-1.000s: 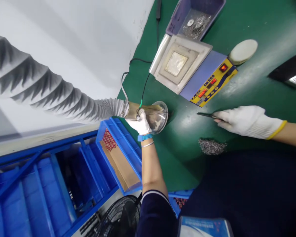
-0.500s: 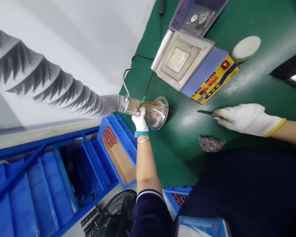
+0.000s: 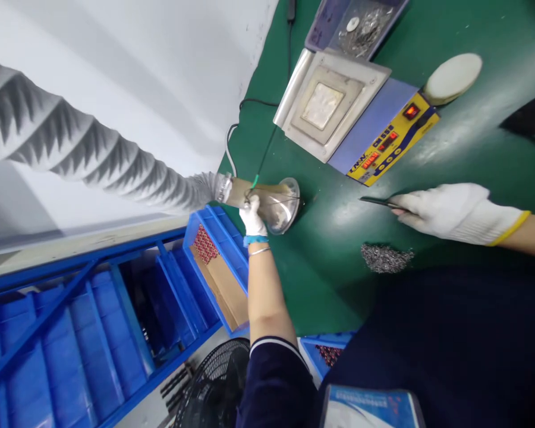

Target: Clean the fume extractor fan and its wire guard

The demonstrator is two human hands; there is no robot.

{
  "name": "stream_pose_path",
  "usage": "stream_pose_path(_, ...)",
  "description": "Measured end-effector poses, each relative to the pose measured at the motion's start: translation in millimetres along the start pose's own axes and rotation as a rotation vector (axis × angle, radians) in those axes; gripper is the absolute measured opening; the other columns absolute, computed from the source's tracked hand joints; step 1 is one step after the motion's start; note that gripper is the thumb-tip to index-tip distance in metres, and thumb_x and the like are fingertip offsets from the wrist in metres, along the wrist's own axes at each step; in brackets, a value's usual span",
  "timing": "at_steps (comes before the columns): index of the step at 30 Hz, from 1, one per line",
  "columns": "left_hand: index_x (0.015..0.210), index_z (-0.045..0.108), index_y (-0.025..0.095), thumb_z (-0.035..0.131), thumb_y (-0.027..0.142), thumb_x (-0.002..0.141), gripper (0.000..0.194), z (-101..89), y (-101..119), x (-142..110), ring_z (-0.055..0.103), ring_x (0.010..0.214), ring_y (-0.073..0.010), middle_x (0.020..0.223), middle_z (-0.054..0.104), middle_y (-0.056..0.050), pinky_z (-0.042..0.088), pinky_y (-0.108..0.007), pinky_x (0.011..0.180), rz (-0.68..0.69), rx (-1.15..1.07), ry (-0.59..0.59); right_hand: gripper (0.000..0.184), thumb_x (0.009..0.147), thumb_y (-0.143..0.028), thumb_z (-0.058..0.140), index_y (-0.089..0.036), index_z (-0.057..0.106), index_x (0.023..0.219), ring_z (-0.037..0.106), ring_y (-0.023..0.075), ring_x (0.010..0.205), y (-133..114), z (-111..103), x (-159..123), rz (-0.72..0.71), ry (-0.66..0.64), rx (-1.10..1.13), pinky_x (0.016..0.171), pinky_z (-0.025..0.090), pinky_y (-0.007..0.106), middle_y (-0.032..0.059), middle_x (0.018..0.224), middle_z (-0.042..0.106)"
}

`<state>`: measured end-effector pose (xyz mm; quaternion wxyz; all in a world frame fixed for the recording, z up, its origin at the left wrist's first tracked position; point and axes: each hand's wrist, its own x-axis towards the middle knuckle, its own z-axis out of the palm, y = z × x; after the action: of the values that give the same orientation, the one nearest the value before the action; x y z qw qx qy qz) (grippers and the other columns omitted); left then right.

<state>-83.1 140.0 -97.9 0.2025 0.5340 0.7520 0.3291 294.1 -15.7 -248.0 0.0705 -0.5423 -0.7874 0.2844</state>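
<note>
White-gloved left hand [image 3: 252,219] outstretched at hood [image 3: 280,209]; right hand [image 3: 448,213] pinching dark tool [image 3: 375,202].

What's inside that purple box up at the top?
Inside the purple box there's a small white disc and a jumble of thin, shiny bits. Whatever lies beneath the jumble is covered, and the box's far end is outside the picture.

I see the right hand [image 3: 450,213] at three o'clock gloved white, yellow at the cuff [image 3: 510,228]; green tabletop [image 3: 321,273]; grey hose [image 3: 102,153] toward ten; yellow-and-blue panel [image 3: 393,144] at two.
</note>
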Motion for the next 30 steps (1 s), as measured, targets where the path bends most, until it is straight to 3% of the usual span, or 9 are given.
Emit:
stream_pose_path(2,0.101,0.067,0.015,0.073,0.059,0.083,0.049,12.2,-9.3,-5.8,0.073,0.109,-0.0202,0.1,0.075,-0.005,0.056,-0.035,0.102,-0.061,-0.113,0.078,0.055,0.103,-0.055,0.028,-0.027,0.073,0.119,0.06,0.019,0.059,-0.7,-1.5,-0.5,-0.008,0.02,0.003,0.058,0.014,0.033,0.0035,0.102,0.078)
stream_pose_path(5,0.097,0.067,0.017,0.076,0.045,0.081,0.034,19.5,-7.3,-6.5,0.071,0.114,-0.0193,0.102,0.075,-0.004,0.054,-0.034,0.107,-0.087,-0.236,0.172,0.053,0.103,-0.054,0.031,-0.025,0.074,0.118,0.058,0.0175,0.058,-1.5,-2.3,-1.2,-0.021,0.031,0.006,0.059,0.013,0.033,0.005,0.1,0.078)
stream_pose_path(9,0.096,0.067,0.015,0.08,0.034,0.077,0.03,19.5,3.9,-6.5,0.071,0.113,-0.0207,0.103,0.075,-0.006,0.052,-0.036,0.11,-0.121,-0.172,0.169,0.053,0.103,-0.054,0.031,-0.025,0.073,0.12,0.057,0.0167,0.057,-0.6,1.0,-2.0,-0.007,0.049,0.004,0.059,0.013,0.032,0.0052,0.1,0.078)
stream_pose_path(16,0.083,0.061,0.017,0.082,0.036,0.074,0.03,18.0,6.3,-10.5,0.07,0.102,-0.0186,0.086,0.069,0.0,0.053,-0.035,0.105,-0.096,-0.137,0.188,0.049,0.104,-0.052,0.035,-0.023,0.074,0.116,0.06,0.0179,0.059,0.1,2.3,-2.7,-0.025,0.086,-0.015,0.06,0.013,0.032,0.0041,0.099,0.078)
stream_pose_path(24,0.082,0.059,0.019,0.087,0.047,0.064,0.043,20.7,3.3,-10.4,0.068,0.097,-0.0193,0.082,0.064,0.001,0.052,-0.036,0.101,-0.042,-0.255,0.188,0.049,0.104,-0.051,0.036,-0.026,0.073,0.123,0.061,0.0196,0.063,-3.7,-6.4,-1.9,-0.001,0.006,-0.033,0.059,0.013,0.033,0.0037,0.104,0.078)
stream_pose_path(30,0.079,0.06,0.019,0.087,0.051,0.062,0.045,22.2,1.0,-9.7,0.068,0.098,-0.0205,0.082,0.065,0.0,0.052,-0.037,0.102,-0.061,-0.224,0.177,0.044,0.103,-0.049,0.044,-0.024,0.074,0.124,0.057,0.0166,0.064,-6.3,-9.4,-2.4,0.03,-0.017,0.034,0.063,0.014,0.034,0.0071,0.107,0.077)
